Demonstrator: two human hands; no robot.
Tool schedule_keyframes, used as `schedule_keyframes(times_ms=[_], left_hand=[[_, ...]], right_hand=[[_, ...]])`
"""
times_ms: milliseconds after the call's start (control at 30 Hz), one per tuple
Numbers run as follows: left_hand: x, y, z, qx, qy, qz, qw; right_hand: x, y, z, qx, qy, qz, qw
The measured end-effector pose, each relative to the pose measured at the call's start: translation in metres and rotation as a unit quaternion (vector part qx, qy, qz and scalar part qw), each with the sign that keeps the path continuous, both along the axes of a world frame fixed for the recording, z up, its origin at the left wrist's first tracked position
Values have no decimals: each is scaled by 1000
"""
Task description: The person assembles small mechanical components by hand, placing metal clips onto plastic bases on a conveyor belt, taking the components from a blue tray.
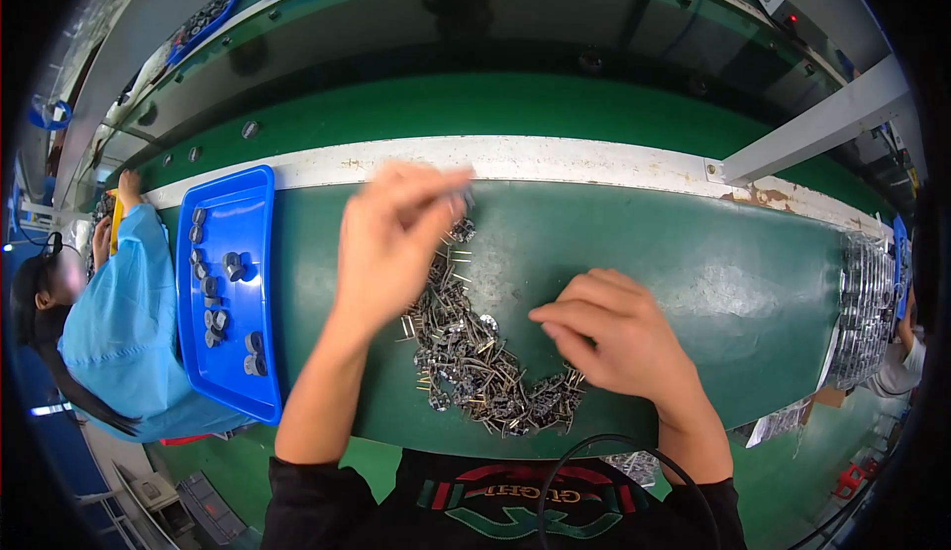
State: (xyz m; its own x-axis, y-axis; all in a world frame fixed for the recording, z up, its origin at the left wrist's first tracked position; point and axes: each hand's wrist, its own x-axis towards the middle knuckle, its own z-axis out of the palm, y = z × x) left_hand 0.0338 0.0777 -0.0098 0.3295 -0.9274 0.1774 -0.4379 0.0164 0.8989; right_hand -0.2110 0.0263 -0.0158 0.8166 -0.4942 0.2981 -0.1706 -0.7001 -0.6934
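Observation:
A heap of small metal parts with thin pins (475, 377) lies on the green worktable in front of me, curving from near my left hand down to the right. My left hand (391, 238) is raised over the heap's far end, slightly blurred. Its thumb and forefinger pinch together on a small piece too smeared to name. Beside the heap, my right hand (624, 337) hovers with its fingers curled and the thumb close to the forefinger. Whatever it holds, if anything, is hidden. Below the left hand, one loose round part (462, 231) shows at the heap's upper tip.
Left of the heap stands a blue tray (260, 292) with several dark grey round parts. Beyond a white rail (555, 159) runs a green conveyor belt (475, 104) carrying scattered small parts. A co-worker in a blue smock (129, 322) sits at left. Stacked clear trays (864, 302) stand at right.

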Motion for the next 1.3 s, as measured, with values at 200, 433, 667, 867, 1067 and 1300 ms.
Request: schedule_keyframes(times_ms=[200, 433, 667, 867, 1067, 1300], left_hand=[[71, -95, -12, 62, -166, 165, 970], [124, -152, -52, 80, -178, 219, 956], [185, -112, -9, 287, -483, 310, 767], [250, -48, -23, 356, -433, 248, 790], [173, -70, -19, 189, -392, 219, 873], [137, -85, -18, 153, -397, 61, 903]], right_hand=[[12, 25, 3, -12, 23, 45, 999], [19, 24, -3, -36, 6, 85, 996], [3, 14, 5, 2, 58, 41, 997], [1, 8, 16, -14, 62, -3, 998], [-3, 0, 8, -18, 39, -56, 998], [-1, 3, 3, -93, 35, -70, 993]])
